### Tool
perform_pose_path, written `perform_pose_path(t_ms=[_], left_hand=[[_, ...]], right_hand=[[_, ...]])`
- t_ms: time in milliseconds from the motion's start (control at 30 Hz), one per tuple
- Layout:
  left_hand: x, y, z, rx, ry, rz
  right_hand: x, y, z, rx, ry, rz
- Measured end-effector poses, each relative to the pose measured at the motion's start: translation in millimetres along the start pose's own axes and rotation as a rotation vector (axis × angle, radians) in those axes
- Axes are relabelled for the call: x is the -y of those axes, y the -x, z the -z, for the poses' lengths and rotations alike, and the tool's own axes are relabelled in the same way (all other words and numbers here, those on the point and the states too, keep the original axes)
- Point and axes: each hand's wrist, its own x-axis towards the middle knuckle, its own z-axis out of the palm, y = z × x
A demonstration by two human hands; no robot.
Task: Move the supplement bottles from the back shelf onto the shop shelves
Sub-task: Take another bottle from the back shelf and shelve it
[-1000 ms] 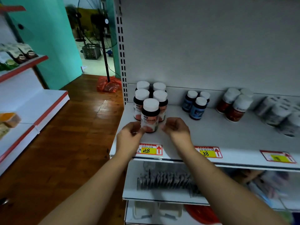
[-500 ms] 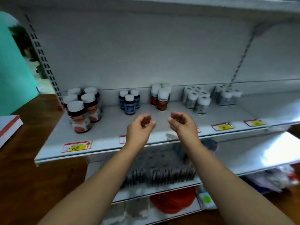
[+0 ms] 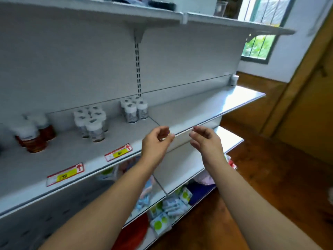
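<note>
1. Both hands are raised before the front edge of the shop shelf [image 3: 207, 105] and hold nothing. My left hand [image 3: 156, 141] and right hand [image 3: 205, 141] face each other with a gap between them, fingers loosely curled.
2. Two price labels [image 3: 119, 152] sit on the shelf's front lip, left of my left hand.
3. An upper shelf [image 3: 108, 9] overhangs the whole run.
4. Below my forearms, the lower shelves [image 3: 180, 170] carry packets [image 3: 169, 208] and a red item [image 3: 133, 233]. All are too blurred to identify.
5. A window [image 3: 257, 46] and wooden floor [image 3: 270, 177] lie to the right.
6. The white-capped bottles [image 3: 134, 110] nearest me stand upright at the back panel, up and left of my left hand, apart from it.
7. A second cluster [image 3: 91, 123] stands further left, nearer the front.
8. The brown bottles [image 3: 32, 138] are furthest left, blurred.
9. A single small bottle [image 3: 233, 80] stands at the shelf's far right end, well apart from my right hand.
</note>
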Motion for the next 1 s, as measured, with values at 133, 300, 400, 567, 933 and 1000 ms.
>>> perform_pose_path(t_ms=[133, 300, 400, 567, 933, 1000], left_hand=[[9.2, -45.1, -83.4, 0.106, 0.014, -0.018], [17.2, -125.2, -178.7, 0.145, 0.051, -0.033], [13.9, -180.7, -236.0, 0.161, 0.061, -0.024], [13.2, -253.5, -342.4, 0.244, 0.005, -0.043], [39.9, -375.8, -552.9, 0.09, -0.106, -0.056], [36.9, -395.5, -584.0, 0.064, -0.135, -0.053]], right_hand=[[-4.3, -64.0, 59.1, -0.079, 0.04, 0.003], [5.2, -172.6, 123.0, -0.158, 0.114, 0.06], [16.0, -234.5, 163.0, -0.194, 0.158, 0.063], [30.8, -323.4, 238.7, -0.301, 0.142, 0.062], [24.6, -536.3, 385.4, -0.124, 0.13, -0.01], [33.6, -576.7, 407.4, -0.085, 0.146, 0.004]])
